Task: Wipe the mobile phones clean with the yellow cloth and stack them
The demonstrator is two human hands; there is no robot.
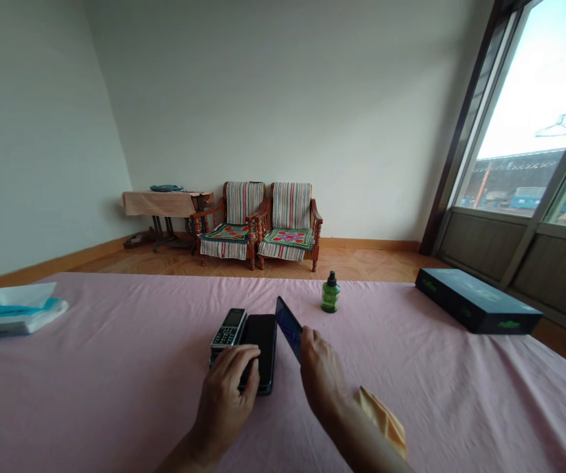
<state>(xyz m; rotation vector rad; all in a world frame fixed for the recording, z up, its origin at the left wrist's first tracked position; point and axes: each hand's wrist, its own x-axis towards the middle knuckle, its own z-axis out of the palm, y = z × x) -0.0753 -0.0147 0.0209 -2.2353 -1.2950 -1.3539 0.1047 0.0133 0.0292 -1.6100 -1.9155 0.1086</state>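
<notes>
My right hand [322, 371] grips a thin smartphone [289, 327] by its right edge, holding it tilted above the cloth with its dark bluish face turned left. My left hand [228, 391] is bent over the lower part of a black smartphone [264, 341], with a small gap between thumb and forefinger. That phone lies flat on what looks like another dark slab. Beside it on the left is a keypad phone [230, 326], raised on something dark; my left fingers hide its lower end. A yellow cloth [384, 420] lies partly behind my right forearm.
A green bottle with a black cap [330, 294] stands beyond my right hand. At the right is a flat black box [477, 302], at the left a tissue pack [14, 316]. All rest on a pink cloth [130, 368]. Two wooden chairs [290, 220] stand by the wall.
</notes>
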